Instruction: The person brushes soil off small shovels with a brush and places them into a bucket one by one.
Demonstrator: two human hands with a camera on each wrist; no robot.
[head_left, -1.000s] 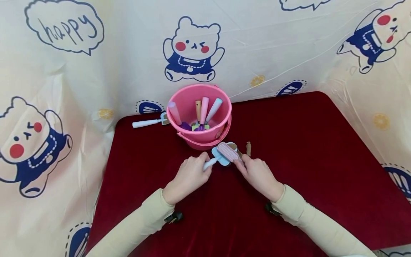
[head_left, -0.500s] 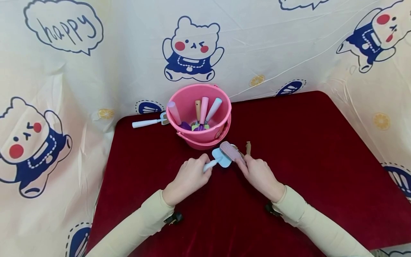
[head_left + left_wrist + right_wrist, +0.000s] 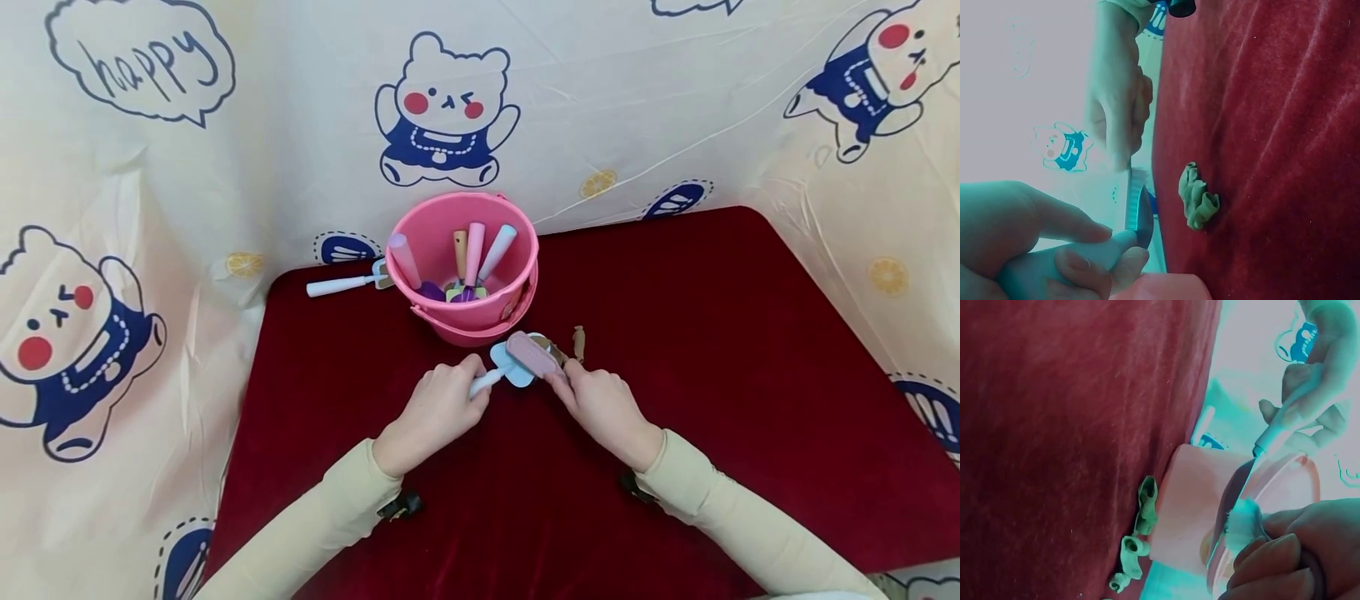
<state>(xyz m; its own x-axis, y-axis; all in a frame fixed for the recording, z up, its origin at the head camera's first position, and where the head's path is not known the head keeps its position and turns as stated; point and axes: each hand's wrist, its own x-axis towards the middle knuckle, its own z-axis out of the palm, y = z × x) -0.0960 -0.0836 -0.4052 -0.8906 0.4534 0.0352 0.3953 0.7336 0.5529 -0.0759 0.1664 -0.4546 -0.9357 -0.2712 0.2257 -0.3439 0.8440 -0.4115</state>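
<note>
Both hands are curled in a grip and face each other near the middle of the desk [image 3: 735,358]. The left hand [image 3: 438,412] is closed round the handle of a small pale-blue shovel [image 3: 513,368], whose broad lobed blade points away from it, into the gap between the hands. The right hand [image 3: 606,412] grasps a mauve oblong brush [image 3: 531,354] with pale bristles; its head reaches toward the left hand and lies over the blade, and in the right wrist view the bristles appear to touch the blade's face.

Just beyond the right hand, a crumpled tan scrap of soft material [image 3: 579,343] lies on the dark red velvety cloth [image 3: 750,467]. Beyond both hands, nearer the left, stands a pink round bucket [image 3: 459,318] with several pastel and tan handles [image 3: 474,254] upright or leaning inside. Farther off, ahead of the left hand, a second pale-blue-handled tool [image 3: 341,286] lies beside the bucket.
</note>
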